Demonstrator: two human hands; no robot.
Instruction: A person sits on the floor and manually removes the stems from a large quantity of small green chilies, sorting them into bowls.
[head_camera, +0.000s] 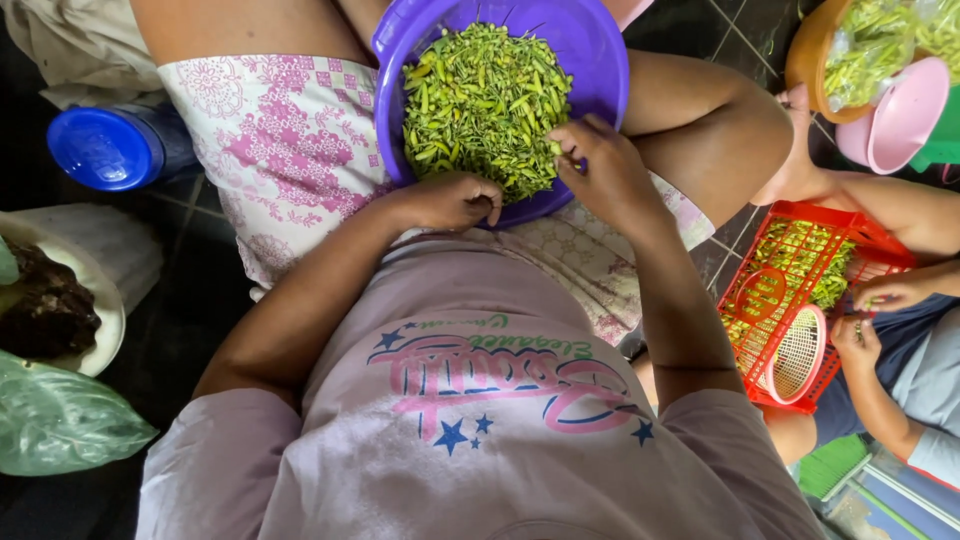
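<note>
Green pods (487, 105), heaped in a mound, fill the purple plastic basin (600, 60) that rests on the person's lap at the upper middle of the frame, over a white cloth with a pink flower pattern (285, 150). Below it, the person's pale pink printed shirt (480, 420) takes up the lower middle of the frame.

Lower right of the basin, a red plastic crate (800, 225) holds more green pods, with a small round pink sieve (797, 355) leaning at its near edge; another person's hands (875, 315) work just beside it. In the upper right corner an orange bowl (805, 55) carries bagged green pods, and a pink scoop-shaped bowl (905, 115) sits against it. At the far left a white bowl (95, 290) holds a dark lump, with a green plastic bag (60, 420) below it and a blue-lidded container (100, 148) lying above it.

The right hand (605, 170) lies on the near right edge of the heap, fingers curled and pressed together onto the pods, though what they pinch is too small to tell. The left hand (450, 200) sits at the basin's near rim, closed into a loose fist; whether anything is inside it cannot be told.
</note>
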